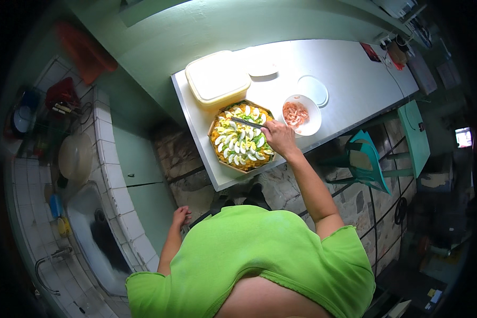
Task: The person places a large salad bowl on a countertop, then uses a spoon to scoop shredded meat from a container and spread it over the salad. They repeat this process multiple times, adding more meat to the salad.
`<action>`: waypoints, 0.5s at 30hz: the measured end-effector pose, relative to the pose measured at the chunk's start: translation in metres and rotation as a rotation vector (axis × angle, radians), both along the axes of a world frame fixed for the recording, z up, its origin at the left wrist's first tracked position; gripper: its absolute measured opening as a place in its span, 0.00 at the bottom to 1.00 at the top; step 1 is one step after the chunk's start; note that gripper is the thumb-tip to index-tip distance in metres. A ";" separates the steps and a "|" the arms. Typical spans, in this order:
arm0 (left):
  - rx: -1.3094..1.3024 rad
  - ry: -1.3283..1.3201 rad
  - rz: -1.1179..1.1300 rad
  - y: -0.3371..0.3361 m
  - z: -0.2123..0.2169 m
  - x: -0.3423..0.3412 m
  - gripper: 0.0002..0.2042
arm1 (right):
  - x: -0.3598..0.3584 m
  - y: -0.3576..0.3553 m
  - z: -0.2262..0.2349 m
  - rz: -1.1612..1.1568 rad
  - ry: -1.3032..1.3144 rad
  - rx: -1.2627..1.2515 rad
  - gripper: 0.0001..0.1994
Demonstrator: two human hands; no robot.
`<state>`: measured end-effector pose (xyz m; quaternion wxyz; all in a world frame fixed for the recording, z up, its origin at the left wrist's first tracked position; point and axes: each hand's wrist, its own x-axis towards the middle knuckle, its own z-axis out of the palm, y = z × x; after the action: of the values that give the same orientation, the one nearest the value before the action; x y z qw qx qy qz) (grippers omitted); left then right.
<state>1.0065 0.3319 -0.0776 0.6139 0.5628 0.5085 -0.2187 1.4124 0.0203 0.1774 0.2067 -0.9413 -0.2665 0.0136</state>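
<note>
One dark utensil [248,123] clamped in right hand [281,139], over egg-topped octagon of food [241,142]. Food sits at left end of white table [355,79], near lidded container [218,79] and bowl of pink pieces [315,114]. Left hand [182,216] clear of table, fingers bent; cannot tell if closed.

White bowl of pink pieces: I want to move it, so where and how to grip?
Probably the right rim of the white bowl, from the right: its round wall looks free there, while the right hand crowds its near left and the round white disc its far side.
</note>
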 end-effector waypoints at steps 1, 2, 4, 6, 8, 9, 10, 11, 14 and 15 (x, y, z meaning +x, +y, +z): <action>-0.006 -0.023 0.016 0.000 0.001 -0.002 0.14 | 0.001 0.008 -0.001 0.000 -0.018 -0.046 0.11; -0.012 -0.044 0.031 -0.001 0.001 -0.003 0.14 | 0.002 0.014 -0.002 0.006 -0.029 -0.107 0.11; -0.021 -0.039 0.057 -0.002 0.004 -0.008 0.13 | 0.003 0.018 -0.001 0.020 -0.057 -0.126 0.12; -0.029 0.010 0.076 -0.004 0.007 -0.013 0.13 | 0.006 0.018 0.001 0.019 -0.074 -0.134 0.13; 0.011 0.038 0.036 -0.003 0.007 -0.021 0.12 | 0.008 0.012 0.005 0.000 -0.049 -0.094 0.13; 0.031 0.053 0.014 -0.003 0.005 -0.026 0.12 | 0.009 0.007 0.008 -0.014 -0.040 -0.064 0.12; 0.018 0.065 0.023 -0.003 0.001 -0.031 0.12 | 0.011 0.001 0.012 -0.017 -0.052 -0.031 0.12; 0.006 0.078 0.031 -0.001 -0.003 -0.037 0.12 | 0.014 -0.008 0.017 -0.050 -0.047 0.049 0.12; -0.055 0.058 0.064 0.010 -0.021 -0.056 0.12 | 0.026 -0.049 0.038 -0.212 -0.054 0.271 0.12; -0.084 0.039 0.063 0.014 -0.029 -0.058 0.13 | 0.029 -0.070 0.046 -0.276 -0.094 0.330 0.11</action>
<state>0.9485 0.3454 -0.1062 0.6336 0.5159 0.5281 -0.2313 1.4418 -0.0492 0.2237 0.3451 -0.9219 -0.1431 -0.1027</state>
